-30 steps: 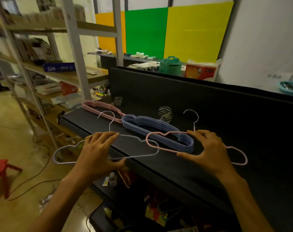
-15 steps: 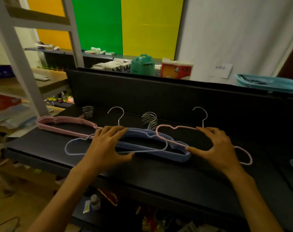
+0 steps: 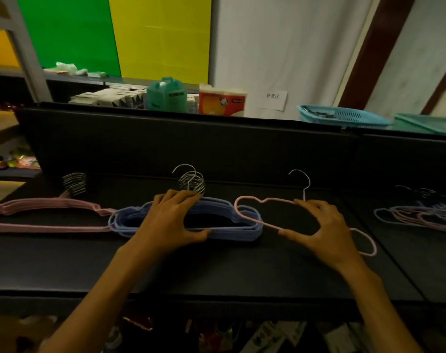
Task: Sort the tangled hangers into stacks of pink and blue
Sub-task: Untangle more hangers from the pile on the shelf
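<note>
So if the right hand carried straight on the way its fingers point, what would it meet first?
Probably the blue stack: the right hand points left, gripping a pink hanger whose left end already overlaps that stack. Depth is unclear.

My one camera sits on my head, looking forward and down, close over the black table (image 3: pixel 217 271).

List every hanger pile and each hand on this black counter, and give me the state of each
pink stack: lying flat, far left.
blue stack: flat, centre.
blue hanger: on blue stack, left hand gripping it.
pink hanger: held by right hand, overlapping blue stack's end.
tangled pile: unsorted, far right.
</note>
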Available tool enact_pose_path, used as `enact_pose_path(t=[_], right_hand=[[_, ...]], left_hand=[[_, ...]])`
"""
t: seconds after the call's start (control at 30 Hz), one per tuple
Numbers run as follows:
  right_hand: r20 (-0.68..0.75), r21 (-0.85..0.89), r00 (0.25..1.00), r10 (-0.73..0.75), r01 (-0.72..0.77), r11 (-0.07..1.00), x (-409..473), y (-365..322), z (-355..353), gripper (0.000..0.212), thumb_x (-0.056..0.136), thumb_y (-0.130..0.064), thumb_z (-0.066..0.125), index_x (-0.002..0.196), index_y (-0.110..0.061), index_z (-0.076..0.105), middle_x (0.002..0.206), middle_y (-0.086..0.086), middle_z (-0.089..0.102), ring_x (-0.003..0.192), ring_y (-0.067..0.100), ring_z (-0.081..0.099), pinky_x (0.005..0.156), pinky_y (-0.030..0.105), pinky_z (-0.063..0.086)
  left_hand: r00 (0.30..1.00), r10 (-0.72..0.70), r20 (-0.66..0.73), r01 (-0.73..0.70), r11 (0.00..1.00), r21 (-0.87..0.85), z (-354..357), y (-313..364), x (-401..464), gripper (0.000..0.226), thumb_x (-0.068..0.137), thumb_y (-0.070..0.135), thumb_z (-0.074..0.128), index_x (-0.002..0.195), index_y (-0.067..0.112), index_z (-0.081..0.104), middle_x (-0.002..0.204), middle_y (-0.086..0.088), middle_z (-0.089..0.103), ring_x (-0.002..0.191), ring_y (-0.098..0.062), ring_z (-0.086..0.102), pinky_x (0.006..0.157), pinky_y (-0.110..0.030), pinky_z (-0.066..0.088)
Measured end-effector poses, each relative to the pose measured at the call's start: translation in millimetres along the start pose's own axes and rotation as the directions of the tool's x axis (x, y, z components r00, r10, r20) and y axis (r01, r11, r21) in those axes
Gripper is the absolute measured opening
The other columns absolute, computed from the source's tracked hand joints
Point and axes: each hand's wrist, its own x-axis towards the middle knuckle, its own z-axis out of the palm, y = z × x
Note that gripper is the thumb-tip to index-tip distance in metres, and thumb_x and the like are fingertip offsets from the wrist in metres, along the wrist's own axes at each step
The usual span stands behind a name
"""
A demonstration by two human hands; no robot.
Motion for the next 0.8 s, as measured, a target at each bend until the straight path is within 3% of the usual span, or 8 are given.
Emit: enact_pose_path(t=[0.33, 0.43, 0.6, 0.7, 0.8], right_hand=[[0.013, -0.006, 0.999, -0.037, 0.037, 0.999, -2.0, 0.7, 1.0, 0.092, 0.055, -0.075, 0.058, 0.136, -0.034, 0.044, 0.137, 0.002, 0.041, 0.126, 0.020, 0.036, 0.100, 0.036, 0.033], [0.023, -0.017, 0.998, -0.055, 0.055, 0.998, 1.6, -5.9, 5.9, 0.088, 0.060, -0.067, 0.068, 0.136, -0.032, 0.043, 0.138, 0.003, 0.040, 0.126, 0.020, 0.036, 0.101, 0.035, 0.032], [0.011, -0.052, 0.993, -0.117, 0.118, 0.992, 9.6, -30.7, 15.6, 0.089, 0.060, -0.066, 0.071, 0.137, -0.030, 0.044, 0.138, 0.006, 0.041, 0.125, 0.021, 0.037, 0.100, 0.035, 0.033], [0.022, -0.061, 0.986, -0.163, 0.164, 0.985, 13.4, -54.3, 22.4, 0.090, 0.060, -0.069, 0.067, 0.137, -0.028, 0.044, 0.138, 0.007, 0.042, 0.125, 0.022, 0.037, 0.100, 0.036, 0.033], [0.038, -0.072, 0.976, -0.215, 0.217, 0.973, 17.3, -84.3, 33.2, 0.096, 0.057, -0.080, 0.048, 0.136, -0.026, 0.045, 0.136, 0.007, 0.044, 0.124, 0.024, 0.039, 0.099, 0.038, 0.034]], left_hand=[[0.995, -0.025, 0.097, 0.028, 0.999, -0.022, 0.7, 0.7, 4.5, 0.086, 0.076, 0.068, 0.056, 0.147, 0.032, 0.023, 0.151, 0.008, 0.028, 0.136, -0.012, 0.024, 0.113, -0.037, 0.015], [0.996, -0.029, 0.088, 0.030, 0.999, -0.009, -5.7, -1.9, -1.5, 0.084, 0.078, 0.068, 0.054, 0.147, 0.033, 0.021, 0.152, 0.009, 0.025, 0.137, -0.012, 0.022, 0.113, -0.037, 0.014], [0.994, -0.087, 0.059, 0.082, 0.993, 0.088, -28.1, -17.3, -25.6, 0.075, 0.084, 0.063, 0.050, 0.146, 0.032, 0.023, 0.152, 0.008, 0.025, 0.137, -0.013, 0.023, 0.113, -0.037, 0.017], [0.987, -0.160, 0.021, 0.154, 0.975, 0.157, -40.9, -32.7, -42.1, 0.066, 0.087, 0.058, 0.048, 0.143, 0.030, 0.029, 0.149, 0.006, 0.029, 0.135, -0.015, 0.026, 0.112, -0.037, 0.020], [0.976, -0.217, 0.008, 0.212, 0.961, 0.175, -50.2, -56.8, -61.2, 0.065, 0.087, 0.056, 0.049, 0.143, 0.029, 0.031, 0.148, 0.006, 0.032, 0.134, -0.015, 0.028, 0.110, -0.036, 0.024]])
